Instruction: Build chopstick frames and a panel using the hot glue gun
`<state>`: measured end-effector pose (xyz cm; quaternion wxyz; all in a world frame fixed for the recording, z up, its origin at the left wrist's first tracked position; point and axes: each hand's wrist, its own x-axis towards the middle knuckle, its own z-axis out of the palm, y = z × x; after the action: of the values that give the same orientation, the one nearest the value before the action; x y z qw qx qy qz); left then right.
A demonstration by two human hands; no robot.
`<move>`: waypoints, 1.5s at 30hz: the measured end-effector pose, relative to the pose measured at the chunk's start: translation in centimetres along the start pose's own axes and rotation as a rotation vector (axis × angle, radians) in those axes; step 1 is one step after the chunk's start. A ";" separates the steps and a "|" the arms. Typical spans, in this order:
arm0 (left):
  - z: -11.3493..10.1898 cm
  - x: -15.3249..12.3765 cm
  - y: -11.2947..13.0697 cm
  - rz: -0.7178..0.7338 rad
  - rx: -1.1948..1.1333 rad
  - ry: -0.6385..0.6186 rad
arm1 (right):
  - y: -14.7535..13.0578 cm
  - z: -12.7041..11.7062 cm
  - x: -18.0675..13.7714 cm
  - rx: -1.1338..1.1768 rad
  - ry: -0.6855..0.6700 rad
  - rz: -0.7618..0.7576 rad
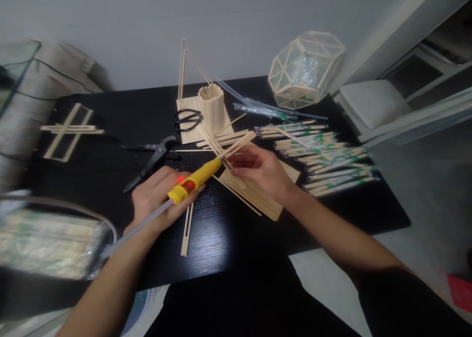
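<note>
My left hand (pixel 157 199) is closed round a yellow pen-shaped glue gun (pixel 193 180) with a red switch and a clear glue stick trailing toward me. Its tip points at a bundle of thin wooden sticks (pixel 236 145) that my right hand (pixel 263 168) pinches above the black table (pixel 228 229). Under my right hand lies a flat panel of glued sticks (pixel 258 194). Two loose sticks (pixel 187 231) lie near the table's front edge, just below my left hand.
Pliers (pixel 153 161) and black scissors (pixel 187 119) lie behind my left hand. A stick-built cup (pixel 213 106) stands on a stick panel. Wrapped chopsticks (pixel 324 155) are piled at right, a stick polyhedron (pixel 306 69) at back right, a stick frame (pixel 70 130) at left.
</note>
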<state>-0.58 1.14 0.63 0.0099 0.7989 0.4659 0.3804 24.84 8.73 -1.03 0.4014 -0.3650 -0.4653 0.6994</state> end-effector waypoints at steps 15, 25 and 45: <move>-0.1 -0.2 -0.5 -0.074 0.036 0.074 | -0.2 0.0 0.0 0.067 0.001 0.041; 0.6 -1.2 -1.4 -0.235 0.039 0.177 | 0.1 -0.2 0.2 0.064 -0.011 0.079; 0.3 -0.1 -0.2 -0.105 -0.004 0.038 | 0.1 -0.4 0.4 0.073 0.020 0.054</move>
<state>-0.57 1.29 0.30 0.0225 0.7659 0.5066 0.3953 24.99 9.25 -1.32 0.4001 -0.3693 -0.4253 0.7230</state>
